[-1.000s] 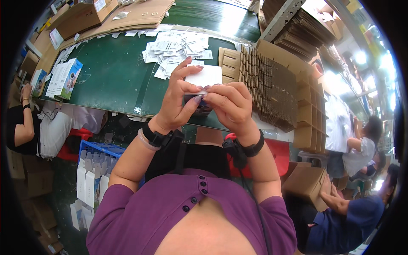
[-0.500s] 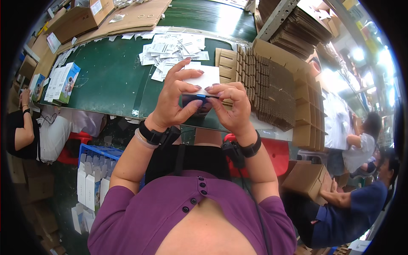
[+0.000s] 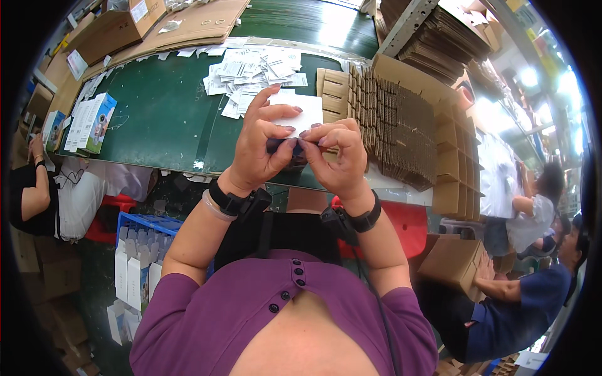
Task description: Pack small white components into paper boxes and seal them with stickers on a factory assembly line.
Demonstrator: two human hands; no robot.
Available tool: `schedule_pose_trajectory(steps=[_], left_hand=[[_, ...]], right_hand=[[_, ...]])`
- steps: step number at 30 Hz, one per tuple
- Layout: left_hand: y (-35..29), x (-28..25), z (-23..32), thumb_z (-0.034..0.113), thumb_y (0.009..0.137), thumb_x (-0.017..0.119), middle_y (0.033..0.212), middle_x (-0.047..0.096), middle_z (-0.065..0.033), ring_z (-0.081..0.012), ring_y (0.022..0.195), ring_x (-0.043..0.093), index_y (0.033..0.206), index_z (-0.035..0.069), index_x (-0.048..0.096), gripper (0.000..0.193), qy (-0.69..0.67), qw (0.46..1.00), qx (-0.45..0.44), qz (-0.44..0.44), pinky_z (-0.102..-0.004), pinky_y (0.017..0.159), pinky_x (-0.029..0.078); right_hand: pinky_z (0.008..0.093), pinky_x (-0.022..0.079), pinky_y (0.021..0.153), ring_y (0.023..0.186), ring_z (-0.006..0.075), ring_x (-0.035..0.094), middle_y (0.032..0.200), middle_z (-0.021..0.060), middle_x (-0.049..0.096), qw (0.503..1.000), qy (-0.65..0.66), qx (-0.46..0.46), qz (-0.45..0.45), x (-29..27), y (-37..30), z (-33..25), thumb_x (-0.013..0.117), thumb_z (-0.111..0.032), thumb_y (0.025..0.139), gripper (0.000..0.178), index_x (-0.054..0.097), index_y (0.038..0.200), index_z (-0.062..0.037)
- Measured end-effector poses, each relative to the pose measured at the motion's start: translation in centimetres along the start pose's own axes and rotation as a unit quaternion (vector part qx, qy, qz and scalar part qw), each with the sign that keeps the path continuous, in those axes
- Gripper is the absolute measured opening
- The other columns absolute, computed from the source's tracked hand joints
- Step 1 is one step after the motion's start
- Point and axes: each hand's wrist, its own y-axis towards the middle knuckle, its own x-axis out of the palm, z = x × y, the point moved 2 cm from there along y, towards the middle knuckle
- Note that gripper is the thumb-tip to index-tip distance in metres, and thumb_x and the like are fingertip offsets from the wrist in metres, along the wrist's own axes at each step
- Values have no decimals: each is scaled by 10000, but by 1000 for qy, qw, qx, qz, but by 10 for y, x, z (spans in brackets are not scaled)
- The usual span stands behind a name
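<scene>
A small carton (image 3: 307, 111) with a white top face and a dark printed front stands at the front edge of the green table, between my hands. My left hand (image 3: 260, 144) is closed on its left side, with thumb and forefinger pinched at the front top edge. Close beside it, my right hand (image 3: 342, 153) pinches the same edge, its thumb near the left thumb. Fingers cover most of the front face and the edge itself. Just beyond the carton lies a heap of white printed slips (image 3: 257, 72).
Corrugated cardboard dividers (image 3: 395, 128) are stacked on the right. Printed cartons (image 3: 91, 125) stand at the table's left. A blue crate (image 3: 147, 222) of white cartons sits low on the left. Co-workers are on both sides; one at right handles a brown box (image 3: 451, 266).
My thumbs have come closer together and up to the carton's front edge. The blue tab seen between them earlier is now covered. At right, the co-worker's hand has moved on the brown box.
</scene>
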Motion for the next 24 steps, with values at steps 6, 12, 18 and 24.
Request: schedule_pose_trajectory(steps=[6,12,18,24], left_hand=[[-2,-3,1,149,819,770,1395,523,-178,-381,1391,392,1293,81,459,571,-150,982,-109,15,-460,1124,331],[-12,8,0,177,746,849,1414,487,-199,-344,1339,462,1404,24,363,832,-134,975,-176,-4,-438,1102,372],[-42,3,-20,233,672,914,1359,521,-196,-309,1239,558,1450,26,344,987,-36,949,-277,-146,-389,1041,437],[-63,-41,10,298,635,933,1319,537,-209,-321,1218,557,1478,36,340,1063,-18,942,-334,-8,-385,1021,443]], right_hand=[[300,495,786,951,203,615,1018,112,718,995,87,41,-8,-8,-5,6,690,100,843,329,473,1007,-85],[295,497,788,959,205,609,1029,114,708,995,85,26,-33,-11,-5,5,677,106,849,318,483,1021,-77],[317,494,827,993,211,609,1018,125,687,998,64,25,-8,-5,-1,3,658,108,856,314,502,1063,-69],[336,482,948,1061,234,604,1261,189,560,980,140,139,20,-19,-29,4,607,72,914,251,520,1134,-10]])
